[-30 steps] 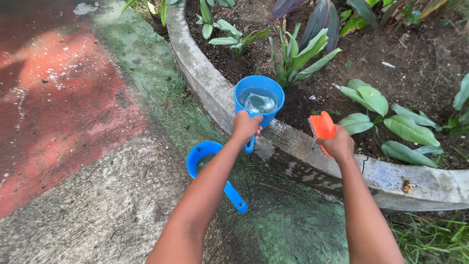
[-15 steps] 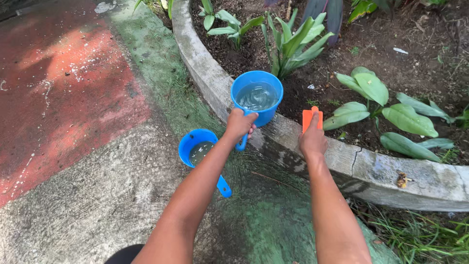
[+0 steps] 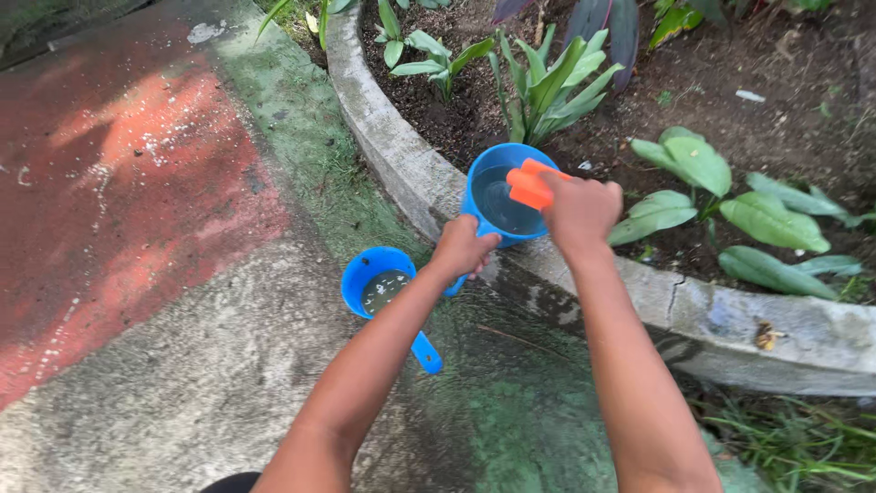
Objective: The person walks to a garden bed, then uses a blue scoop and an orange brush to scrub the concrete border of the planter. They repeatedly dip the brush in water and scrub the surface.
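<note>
Item 1: blue scoop (image 3: 506, 196), water inside, approx. half full by our judgement. We hold it by the handle, left hand (image 3: 464, 248) closed round it, over the concrete edge (image 3: 401, 155) of the plant bed.
Item 2: orange cup (image 3: 531, 187), right hand (image 3: 579, 212) gripping it, held at the scoop's rim, over the water.
Item 3: second blue scoop (image 3: 379, 283) on the ground, a little water in it, near our left wrist, untouched.
Status: water drawn & carried to bed; soil (image 3: 456, 119) by the plants (image 3: 547, 82) looks dark, can't tell if wet. Pouring not yet seen.
</note>
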